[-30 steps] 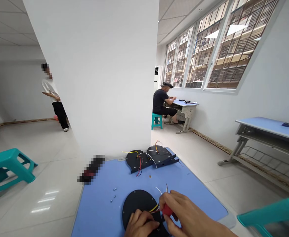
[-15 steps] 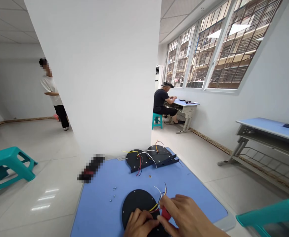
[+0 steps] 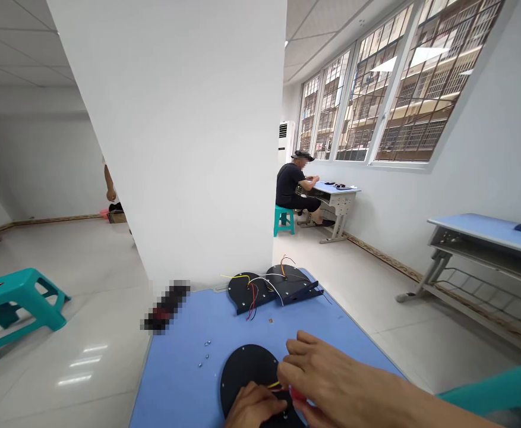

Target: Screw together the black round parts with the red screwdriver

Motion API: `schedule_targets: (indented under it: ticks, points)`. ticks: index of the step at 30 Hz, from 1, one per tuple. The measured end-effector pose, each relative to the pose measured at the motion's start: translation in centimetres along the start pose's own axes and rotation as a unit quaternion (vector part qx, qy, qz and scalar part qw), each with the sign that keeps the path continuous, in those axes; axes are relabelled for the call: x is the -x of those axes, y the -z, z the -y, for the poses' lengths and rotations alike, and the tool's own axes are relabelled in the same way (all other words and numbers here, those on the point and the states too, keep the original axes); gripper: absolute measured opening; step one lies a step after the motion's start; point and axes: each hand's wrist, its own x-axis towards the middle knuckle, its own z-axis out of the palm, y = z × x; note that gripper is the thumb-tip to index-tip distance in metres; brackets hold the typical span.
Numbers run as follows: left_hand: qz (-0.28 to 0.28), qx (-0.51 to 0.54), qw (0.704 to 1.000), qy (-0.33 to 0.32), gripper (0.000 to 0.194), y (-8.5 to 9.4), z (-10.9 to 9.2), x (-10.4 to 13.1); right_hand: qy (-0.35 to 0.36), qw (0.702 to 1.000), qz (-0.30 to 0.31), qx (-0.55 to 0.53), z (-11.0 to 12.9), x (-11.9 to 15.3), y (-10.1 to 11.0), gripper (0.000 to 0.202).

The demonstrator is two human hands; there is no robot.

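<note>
A black round plate (image 3: 246,368) with small screws around its rim lies on the blue table (image 3: 180,380) in front of me. My left hand (image 3: 255,405) presses on its lower part with bent fingers, the tips close to a screw on the plate. My right hand (image 3: 313,371) is closed around a red-handled screwdriver (image 3: 296,394), mostly hidden by the fingers. A yellow wire (image 3: 274,385) shows between the hands. The lower edge of the plate runs out of view.
Several small screws (image 3: 207,351) lie left of the plate. Two more black plates (image 3: 246,291) with loose wires are at the table's back, by a white pillar (image 3: 189,148). Teal stools (image 3: 19,291) stand left and right. A person (image 3: 290,184) sits at a far desk.
My right hand has turned over the screwdriver, its back now facing up and covering more of the handle and the wires. The standing person at the left has moved mostly behind the pillar.
</note>
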Motion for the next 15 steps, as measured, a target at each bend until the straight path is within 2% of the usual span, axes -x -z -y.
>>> schedule_targets:
  ticks: [5, 6, 9, 11, 13, 15]
  points:
    - [0.050, 0.010, 0.997, 0.060, 0.036, 0.6, -0.9, -0.6, -0.065, 0.991, 0.049, 0.102, 0.4, -1.5, -0.8, 0.021]
    - [0.050, 0.018, 0.996, 0.069, 0.037, 0.7, -1.1, -0.6, -0.049, 0.993, 0.043, 0.100, 0.4, -1.5, -0.8, 0.018]
    - [0.048, 0.044, 0.994, 0.087, 0.040, 1.2, -1.6, -0.7, 0.061, 0.997, 0.010, 0.056, 0.0, -1.2, 0.1, 0.001]
    - [0.058, 0.059, 0.993, 0.086, 0.041, 1.3, -1.6, -0.7, 0.103, 0.994, -0.006, 0.043, -0.5, -0.9, 0.4, 0.007]
    - [0.060, 0.066, 0.993, 0.079, 0.039, 1.2, -1.3, -0.7, 0.084, 0.995, -0.020, 0.053, -0.9, -0.8, 0.2, 0.005]
    - [0.053, 0.055, 0.995, 0.070, 0.036, 0.7, -0.8, -0.7, 0.025, 0.996, -0.030, 0.081, -1.1, -0.9, -0.5, 0.016]
